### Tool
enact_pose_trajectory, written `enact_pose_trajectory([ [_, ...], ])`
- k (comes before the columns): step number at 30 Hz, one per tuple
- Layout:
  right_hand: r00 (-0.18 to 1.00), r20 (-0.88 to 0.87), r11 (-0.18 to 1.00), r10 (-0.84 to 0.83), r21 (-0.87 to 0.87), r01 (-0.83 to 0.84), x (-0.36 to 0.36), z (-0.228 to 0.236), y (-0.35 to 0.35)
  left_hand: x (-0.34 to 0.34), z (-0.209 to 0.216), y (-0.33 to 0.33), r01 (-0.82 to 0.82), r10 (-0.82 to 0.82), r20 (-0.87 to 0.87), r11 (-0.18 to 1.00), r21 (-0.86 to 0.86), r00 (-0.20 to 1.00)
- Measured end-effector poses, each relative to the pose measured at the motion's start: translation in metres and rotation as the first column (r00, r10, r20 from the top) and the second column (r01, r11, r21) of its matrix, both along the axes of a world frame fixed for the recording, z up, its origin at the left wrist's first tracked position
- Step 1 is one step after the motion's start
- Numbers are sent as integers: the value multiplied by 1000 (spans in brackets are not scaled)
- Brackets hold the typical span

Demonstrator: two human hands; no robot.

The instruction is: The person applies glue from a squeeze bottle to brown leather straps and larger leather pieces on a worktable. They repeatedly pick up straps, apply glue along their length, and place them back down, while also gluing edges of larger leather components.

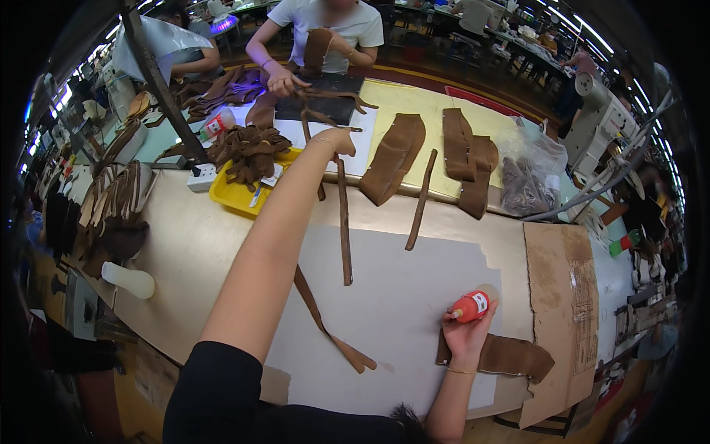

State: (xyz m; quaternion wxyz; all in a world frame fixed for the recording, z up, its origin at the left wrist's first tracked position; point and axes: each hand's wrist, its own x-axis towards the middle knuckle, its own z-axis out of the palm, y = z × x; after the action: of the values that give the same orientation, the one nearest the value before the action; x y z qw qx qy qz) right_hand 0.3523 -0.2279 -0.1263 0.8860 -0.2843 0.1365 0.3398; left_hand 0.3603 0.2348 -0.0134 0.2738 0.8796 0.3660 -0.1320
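My left arm stretches far across the table. At its end my left hand (337, 142) has curled fingers at the upper end of a long brown strip (345, 229); the fingertips are partly hidden. Near the front right, my right hand (470, 334) is wrapped round a small red squeeze bottle (469, 306) with a pale nozzle tilted to the left. Beneath that hand lies a brown leather-like piece (512, 357). A forked brown strip (325, 325) rests on the grey sheet (414, 296), and another strip (421, 200) crosses its far edge.
Several wide brown pieces (396, 159) lie on the yellow board. A yellow tray (231, 198) with brown scraps stands left of my arm, a white bottle (129, 280) farther left. Cardboard (560, 303) lies at right. Opposite, a person (336, 37) handles brown pieces.
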Motion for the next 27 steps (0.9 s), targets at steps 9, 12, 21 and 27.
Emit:
enact_pose_trajectory([
  [9,999,43,999,13,33,-15,-1,1,2,4,-11,1,-56,46,75,990,127,996],
  [12,999,40,999,25,37,-26,0,-1,1,8,-20,7,-73,59,89,984,162,994],
  [21,999,31,998,25,48,-27,3,-7,-2,8,-20,5,-123,100,112,968,219,989],
  [27,999,25,997,34,70,-36,4,-9,-4,5,-20,6,-157,100,194,940,304,976],
])
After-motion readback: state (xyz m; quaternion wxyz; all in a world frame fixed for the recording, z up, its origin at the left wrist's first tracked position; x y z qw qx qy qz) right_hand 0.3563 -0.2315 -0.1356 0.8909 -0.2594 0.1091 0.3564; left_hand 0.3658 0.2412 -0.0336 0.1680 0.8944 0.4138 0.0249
